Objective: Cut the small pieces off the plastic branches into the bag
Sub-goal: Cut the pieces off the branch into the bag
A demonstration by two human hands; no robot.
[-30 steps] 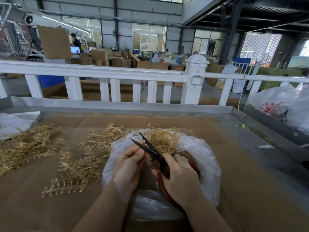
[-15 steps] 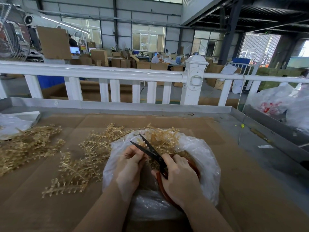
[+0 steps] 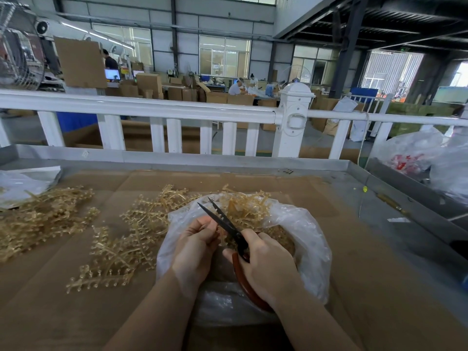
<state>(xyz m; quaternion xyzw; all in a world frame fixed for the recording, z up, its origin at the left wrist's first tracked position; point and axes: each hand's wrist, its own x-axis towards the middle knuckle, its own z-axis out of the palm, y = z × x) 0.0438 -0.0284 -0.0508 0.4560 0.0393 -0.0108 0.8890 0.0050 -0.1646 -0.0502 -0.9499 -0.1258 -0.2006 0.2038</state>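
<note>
— Gripping the scissors [image 3: 229,225] by their reddish-brown handles, that's the right hand [image 3: 266,264]; fingers curled round them, blades parted and pointing up and away from the person.

— And the left hand [image 3: 196,245]?

— Fingers bent, pinching a small plastic branch [image 3: 222,236] just beside the blades, over the open mouth of the clear plastic bag [image 3: 311,244]. Both hands sit above that bag.

— What's in it?

— Amber bits in the bottom, and a clump of branches [image 3: 247,207] leaning on its far rim.

— More branches anywhere?

— A loose pile [image 3: 126,239] on the cardboard sheet [image 3: 354,287] to the bag's left, touching it, and another heap [image 3: 43,219] farther left, near a second clear bag [image 3: 22,183] at the table's corner. A white railing [image 3: 152,107] runs behind the table.
</note>
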